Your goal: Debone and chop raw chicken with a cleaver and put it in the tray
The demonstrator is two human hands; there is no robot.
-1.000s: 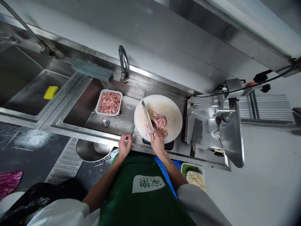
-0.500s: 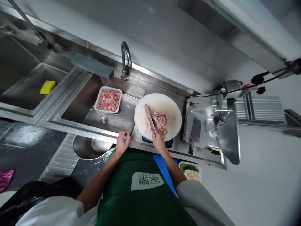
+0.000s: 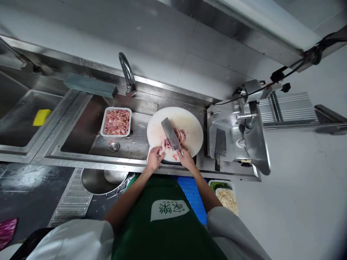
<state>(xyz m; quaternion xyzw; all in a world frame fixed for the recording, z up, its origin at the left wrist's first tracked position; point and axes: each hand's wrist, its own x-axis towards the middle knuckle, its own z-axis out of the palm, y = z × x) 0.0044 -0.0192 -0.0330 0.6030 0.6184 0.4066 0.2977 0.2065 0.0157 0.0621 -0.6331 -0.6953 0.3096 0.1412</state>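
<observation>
My right hand (image 3: 187,159) is wrapped round the handle of a cleaver (image 3: 170,133). Its broad blade lies tilted over the round white cutting board (image 3: 157,124), across raw meat. Sliced raw meat (image 3: 180,135) is heaped to the right of the blade, partly covered by it. At the board's near left edge, my left hand (image 3: 154,159) has its fingers closed on a small strip of raw meat (image 3: 163,145). Beyond the board to the left, a white tub (image 3: 101,129) full of cut raw meat (image 3: 117,122) sits in the sink.
A faucet (image 3: 127,72) rises behind the sink (image 3: 81,133). A metal slicer (image 3: 256,141) stands right of the board, with another cleaver (image 3: 221,142) lying on it. Below the counter are a metal pot (image 3: 93,183) and tubs holding greens (image 3: 218,185) and pale shreds (image 3: 227,198).
My left hand has moved from the sink's front edge onto the board and closed on a meat strip. The cleaver's blade has turned flatter, and the meat has been parted beside it.
</observation>
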